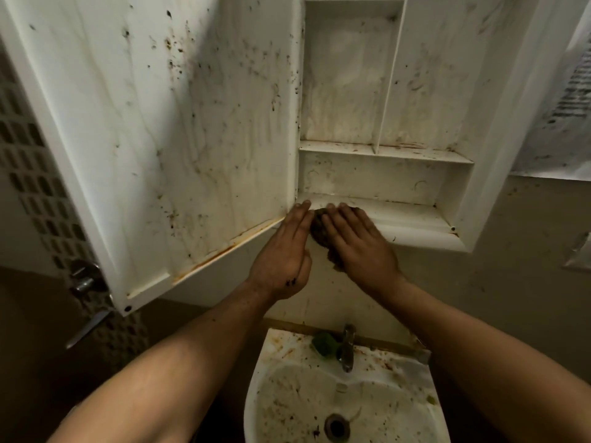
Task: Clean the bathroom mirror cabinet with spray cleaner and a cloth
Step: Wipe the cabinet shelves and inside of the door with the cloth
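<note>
Head view: right hand (358, 247) presses crumpled cloth (319, 223) on grimy cabinet shelf (409, 219)

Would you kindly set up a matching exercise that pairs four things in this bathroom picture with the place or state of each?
Things:
1. cabinet door
2. cloth
3. tap
4. green object

Places or states:
A. under the right hand, on the bottom ledge
B. swung open, speckled with dark spots
C. on the sink rim, just left of the tap
D. metal, at the back of the sink

Pairs: 1-B, 2-A, 3-D, 4-C
</note>
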